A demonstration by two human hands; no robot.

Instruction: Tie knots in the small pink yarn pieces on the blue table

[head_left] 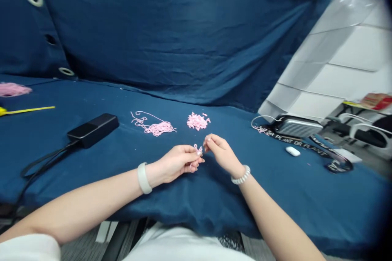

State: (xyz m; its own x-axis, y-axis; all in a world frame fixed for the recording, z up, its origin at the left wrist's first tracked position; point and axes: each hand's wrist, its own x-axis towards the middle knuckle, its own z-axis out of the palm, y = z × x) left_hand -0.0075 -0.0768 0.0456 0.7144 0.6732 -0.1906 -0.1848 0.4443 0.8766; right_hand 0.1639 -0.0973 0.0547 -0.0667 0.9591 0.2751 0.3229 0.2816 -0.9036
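While the head camera looks down over a blue cloth, the left hand pinches a small pink yarn piece tightly between thumb and fingertips, a short loop hanging below. The right hand sits just beside it, thumb and forefinger drawn nearly together; whether they touch the yarn, I cannot tell. A white band circles the left wrist, a beaded bracelet the right. Beyond the hands lie a tangled pink strand and, near it, a heap of pink snippets. Further left are a black adapter, a yellow strip and a pink bundle. To the right, a white mouse lies near a black lanyard and a silver case.
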